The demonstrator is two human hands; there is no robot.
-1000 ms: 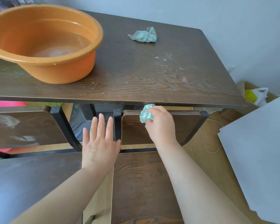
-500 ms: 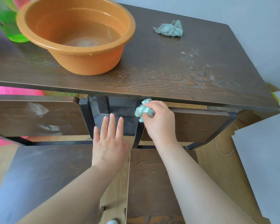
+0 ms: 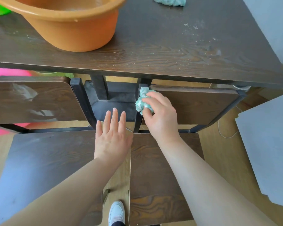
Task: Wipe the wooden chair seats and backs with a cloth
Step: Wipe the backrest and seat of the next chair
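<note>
Two dark wooden chairs stand side by side under the table edge. My right hand [image 3: 159,117] is shut on a crumpled teal cloth [image 3: 143,100] and presses it against the left end of the right chair's back [image 3: 194,105], by its black frame post. My left hand [image 3: 112,137] is open with fingers spread, resting flat on the right edge of the left chair's seat [image 3: 47,160]. The right chair's seat [image 3: 153,176] lies below my right forearm. The left chair's back [image 3: 31,100] shows shiny wet streaks.
An orange basin [image 3: 72,30] with water sits on the dark wooden table [image 3: 170,51]. A second teal cloth [image 3: 170,0] lies at the table's far side. Grey boards [image 3: 268,144] lean at the right. A white shoe [image 3: 116,212] stands on the floor between the chairs.
My right hand has slid the cloth leftward along the right chair's back to its left end and slightly down. My left hand stays on the left seat. The camera moved closer and left.
</note>
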